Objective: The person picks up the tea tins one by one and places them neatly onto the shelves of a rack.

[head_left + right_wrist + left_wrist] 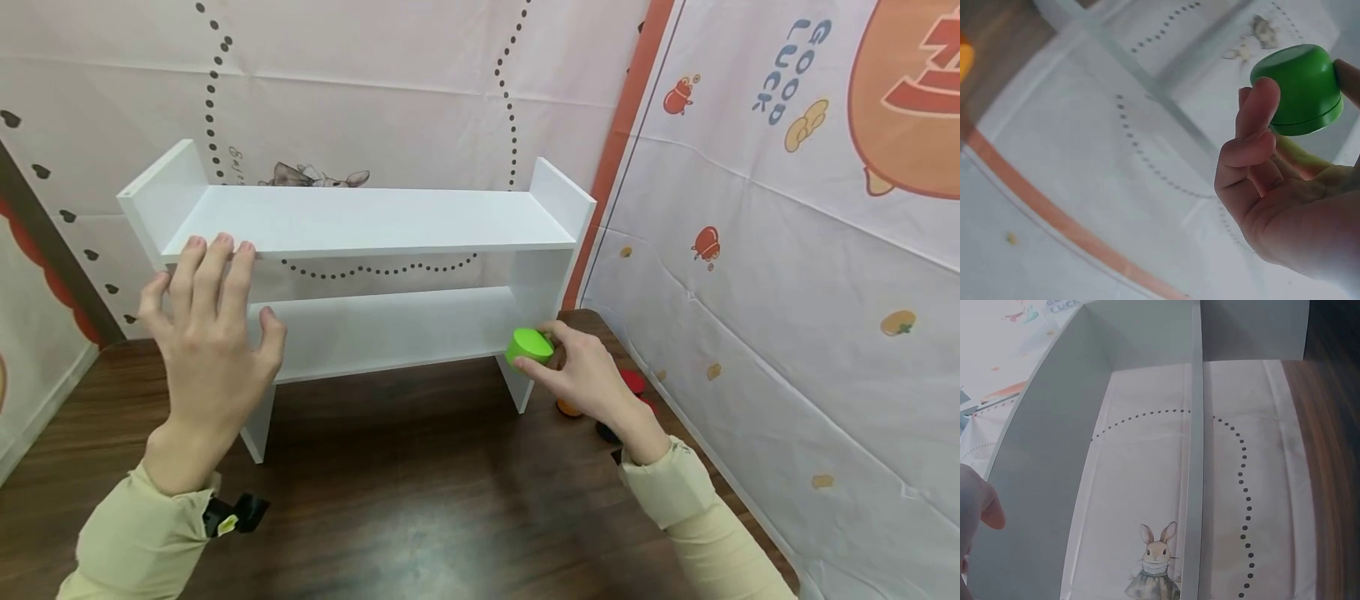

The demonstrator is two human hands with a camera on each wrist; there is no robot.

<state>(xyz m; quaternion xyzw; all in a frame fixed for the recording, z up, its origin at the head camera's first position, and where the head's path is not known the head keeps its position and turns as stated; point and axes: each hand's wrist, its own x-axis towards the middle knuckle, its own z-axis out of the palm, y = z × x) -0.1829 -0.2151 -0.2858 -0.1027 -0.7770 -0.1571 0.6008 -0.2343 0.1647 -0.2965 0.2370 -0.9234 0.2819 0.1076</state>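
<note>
My right hand (588, 375) pinches a small round green container (528, 346) between thumb and fingers, near the right end of the lower board of a white two-tier shelf (360, 218). In the right wrist view the green container (1300, 90) has smooth rounded sides and a seam running round it near one end. My left hand (213, 350) is raised at the shelf's left side, fingers extended, holding nothing. Its fingertips overlap the front edge of the upper board; whether they touch it I cannot tell. Only a little of the left hand (985, 509) shows in the left wrist view.
Orange (567, 408) and red (632, 381) objects lie on the dark wooden table (405, 500) by my right forearm, partly hidden, with a dark one beside them. Printed cloth (750, 275) hangs behind the shelf and along the right side.
</note>
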